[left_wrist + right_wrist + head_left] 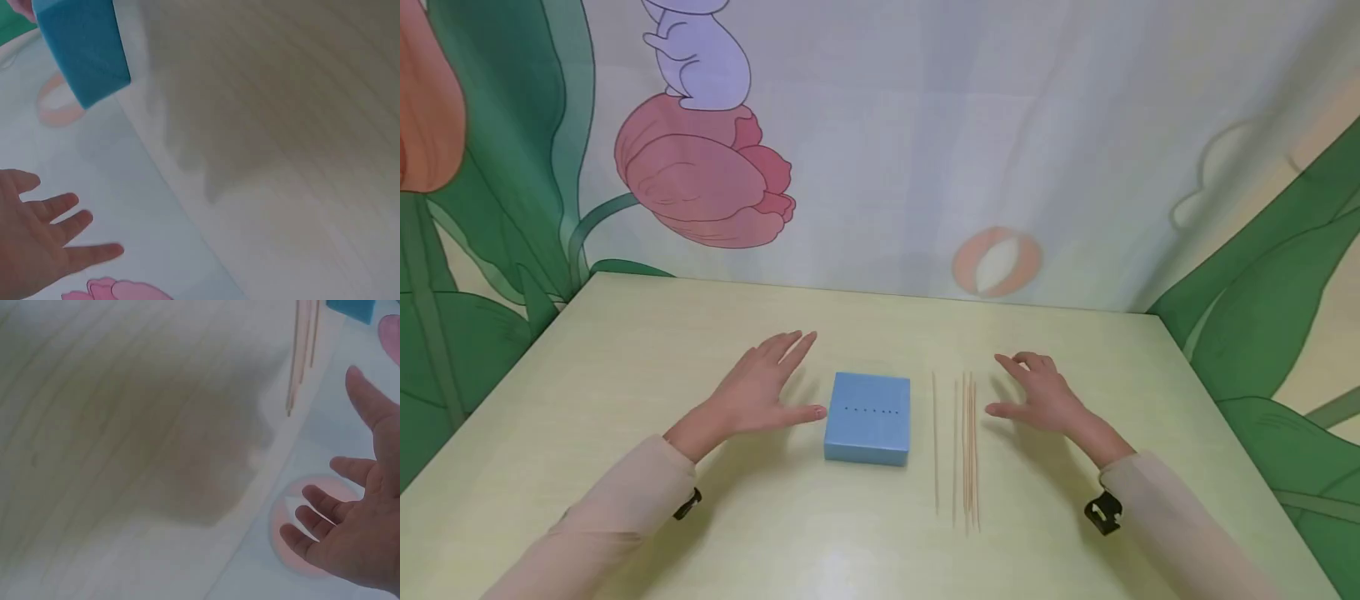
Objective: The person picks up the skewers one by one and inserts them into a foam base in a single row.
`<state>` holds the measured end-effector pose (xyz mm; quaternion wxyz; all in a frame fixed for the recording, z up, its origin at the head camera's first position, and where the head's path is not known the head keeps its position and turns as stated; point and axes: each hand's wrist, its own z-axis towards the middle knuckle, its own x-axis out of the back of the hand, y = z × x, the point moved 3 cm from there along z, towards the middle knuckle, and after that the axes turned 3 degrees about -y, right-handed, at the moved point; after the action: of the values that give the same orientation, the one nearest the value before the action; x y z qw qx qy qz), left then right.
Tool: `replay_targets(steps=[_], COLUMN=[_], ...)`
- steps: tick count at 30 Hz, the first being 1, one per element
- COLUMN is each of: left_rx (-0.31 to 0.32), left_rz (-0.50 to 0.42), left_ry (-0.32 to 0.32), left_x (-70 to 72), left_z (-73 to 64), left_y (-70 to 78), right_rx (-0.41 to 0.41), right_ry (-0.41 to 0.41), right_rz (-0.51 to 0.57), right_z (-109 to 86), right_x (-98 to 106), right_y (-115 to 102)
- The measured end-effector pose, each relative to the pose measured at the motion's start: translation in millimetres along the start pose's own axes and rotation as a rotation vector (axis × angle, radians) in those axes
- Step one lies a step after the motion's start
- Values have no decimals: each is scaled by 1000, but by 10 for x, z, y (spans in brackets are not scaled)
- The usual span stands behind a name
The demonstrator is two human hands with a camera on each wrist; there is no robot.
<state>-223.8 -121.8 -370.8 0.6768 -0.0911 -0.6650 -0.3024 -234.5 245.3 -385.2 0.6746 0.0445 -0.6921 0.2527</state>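
Observation:
A blue square block [869,429] with a row of several small dark holes across its top lies on the table. My left hand [763,387] hovers at its left side with fingers spread, the thumb tip close to the block's edge; whether it touches, I cannot tell. To the right of the block lie several thin wooden sticks [956,454], most bunched together and one apart nearer the block. Right of the sticks, my right hand [1037,393] is held with fingers loosely extended and holds nothing. In the right wrist view, that hand [356,519] is plainly apart from the stick ends [290,403].
The pale wooden table [700,325] ends at the back against a curtain [880,150] printed with flowers and a white animal. Black straps with small devices [1103,512] sit at both wrists, below the beige sleeves.

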Motion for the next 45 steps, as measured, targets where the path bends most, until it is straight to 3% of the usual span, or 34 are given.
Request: replay_targets(steps=[3,8,14,20,27,39,45], left_rx=[-37,-38,-50,-84,-139,-105,-101], left_rz=[-108,-232,-272,-268,-283,-278,-273], left_ry=[-88,-247,-327,-346,-308,-310,-310], left_x=[-83,-192,-241,-300,-336,-322,-333], left_z=[38,123,190,202,225,226,225], left_y=[28,58,93,84,74,101,91], right_rx=[-10,-28,-48,-46,-41,-44,-54], right_ry=[-85,-190,-211,-210,-190,-117,-154], right_rz=[44,37,32,17,28,137,77], right_z=[66,130,133,119,121,157,170], right_x=[-81,-225,-324,-348,-343,-325,-338], right_y=[31,67,72,40,37,25,14])
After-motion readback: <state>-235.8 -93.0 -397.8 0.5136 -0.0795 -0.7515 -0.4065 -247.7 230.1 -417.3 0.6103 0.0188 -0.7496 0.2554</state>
